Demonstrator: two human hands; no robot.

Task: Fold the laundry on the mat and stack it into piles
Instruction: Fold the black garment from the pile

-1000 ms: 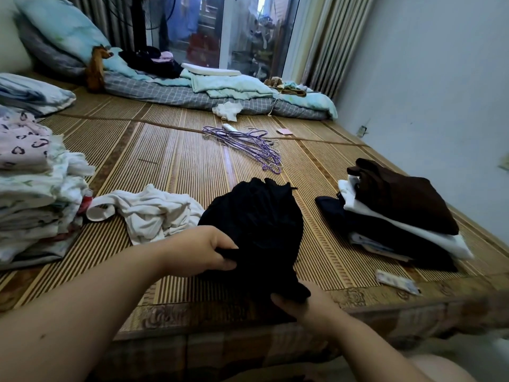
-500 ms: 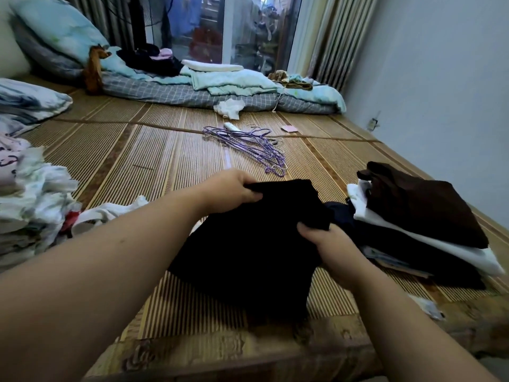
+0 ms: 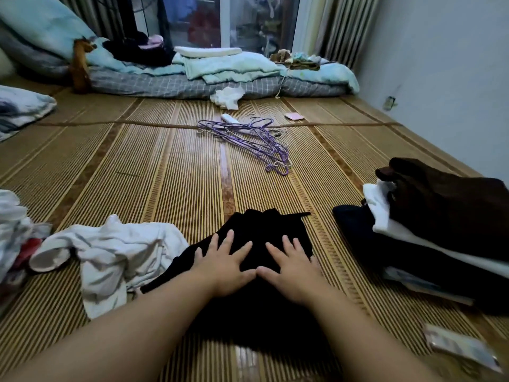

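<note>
Laundry spread over a woven tan bamboo mat (image 3: 165, 166). At six o'clock, close to the near edge, a black soft-fabric garment (image 3: 261, 227), lying flat with a rumpled far hem. Pressed down on it side by side, left hand (image 3: 223, 267) and right hand (image 3: 292, 271), palms flat, fingers straight and fanned apart, gripping nothing, thumb tips touching in the middle.

Just beside the black garment at nine o'clock and touching it, a crumpled white cotton garment (image 3: 115, 249), unfolded. Farther out at nine o'clock, cut by the frame edge, a pale mixed stack of folded clothes (image 3: 11, 224).

At three o'clock, apart from the black garment, a second stack: folded dark brown garment (image 3: 451, 205) on top, white layer (image 3: 381, 216) under it, dark navy piece (image 3: 355, 224) at the bottom.

At twelve o'clock, mid-mat, a tangle of purple wire hangers (image 3: 248, 139). Beyond it, a small crumpled white cloth (image 3: 227, 96) against a grey checked quilt (image 3: 179, 85) along the far end.

At four o'clock, near the mat's edge, a blurred pale paper packet (image 3: 462, 351), print unreadable.
</note>
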